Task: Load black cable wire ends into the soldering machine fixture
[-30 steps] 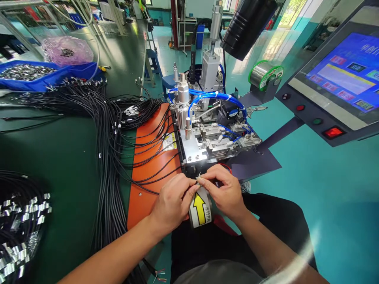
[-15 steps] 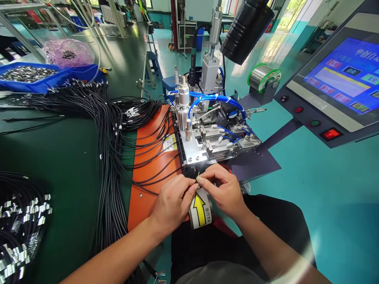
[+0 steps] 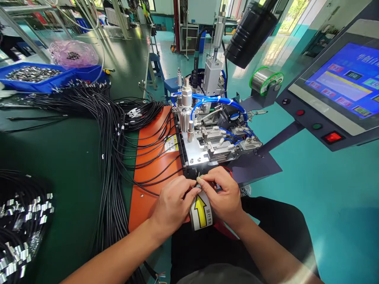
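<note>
At the front of the soldering machine (image 3: 201, 156), my left hand (image 3: 174, 201) is closed in a pinch, with a black cable (image 3: 151, 191) running under it from the orange plate. My right hand (image 3: 223, 193) pinches beside it, fingertips almost touching the left ones. A thin pale wire end (image 3: 199, 175) sticks up between the fingertips; the rest of it is hidden by the fingers. Just below the hands is a rounded part with a yellow arrow label (image 3: 201, 213). More black cables lie across the orange plate (image 3: 145, 207), their ends at the machine's left edge.
A thick bundle of black cables (image 3: 109, 189) hangs over the green table (image 3: 74, 157). Blue trays (image 3: 17, 85) of small metal parts stand at the back left. On the right are a solder spool (image 3: 262, 81) and a control screen (image 3: 343, 83). A black cylinder (image 3: 250, 35) hangs above.
The view has shifted slightly, so the scene sits a little lower and to the right. Both hands keep their pinch at the same place before the machine.
</note>
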A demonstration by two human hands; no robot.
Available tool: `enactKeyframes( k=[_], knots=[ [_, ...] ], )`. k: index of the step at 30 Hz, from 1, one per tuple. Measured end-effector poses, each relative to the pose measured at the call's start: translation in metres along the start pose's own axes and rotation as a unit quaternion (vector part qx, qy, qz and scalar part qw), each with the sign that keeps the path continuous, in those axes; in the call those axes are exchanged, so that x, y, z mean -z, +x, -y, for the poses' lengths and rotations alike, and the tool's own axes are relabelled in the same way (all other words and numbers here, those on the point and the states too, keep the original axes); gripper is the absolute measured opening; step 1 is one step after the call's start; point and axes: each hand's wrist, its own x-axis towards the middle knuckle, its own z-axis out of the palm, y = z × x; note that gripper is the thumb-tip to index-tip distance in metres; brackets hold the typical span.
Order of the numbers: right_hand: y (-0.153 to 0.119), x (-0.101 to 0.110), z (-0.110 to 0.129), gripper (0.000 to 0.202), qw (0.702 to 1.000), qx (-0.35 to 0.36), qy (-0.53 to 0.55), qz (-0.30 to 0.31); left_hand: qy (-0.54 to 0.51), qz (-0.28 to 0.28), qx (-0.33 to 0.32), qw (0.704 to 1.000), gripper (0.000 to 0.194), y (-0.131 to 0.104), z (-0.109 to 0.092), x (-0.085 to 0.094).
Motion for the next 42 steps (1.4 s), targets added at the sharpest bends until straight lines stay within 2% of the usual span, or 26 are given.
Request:
enactKeyframes(
  k=[5,16,25,35,42],
  knots=[
    [0.006,0.009,0.002,0.01,0.998,0.002,-0.02,0.058,0.034,-0.002,-0.027,0.999,0.013,0.0,0.0,0.0],
    [0.011,0.018,0.007,0.01,0.992,-0.063,0.007,0.11,0.083,0.003,-0.047,0.995,0.019,0.0,0.0,0.0],
    [0.01,0.007,0.001,0.01,0.993,-0.078,0.049,0.078,0.046,-0.011,-0.021,0.999,0.016,-0.001,-0.002,0.0],
    [0.003,-0.002,-0.006,0.02,0.985,-0.114,0.126,0.027,-0.067,0.046,0.007,0.997,0.014,0.002,-0.004,0.002],
    [0.003,0.027,-0.008,0.017,0.979,-0.132,0.092,0.127,0.01,0.018,-0.018,1.0,0.016,-0.001,-0.001,0.0]
  ],
)
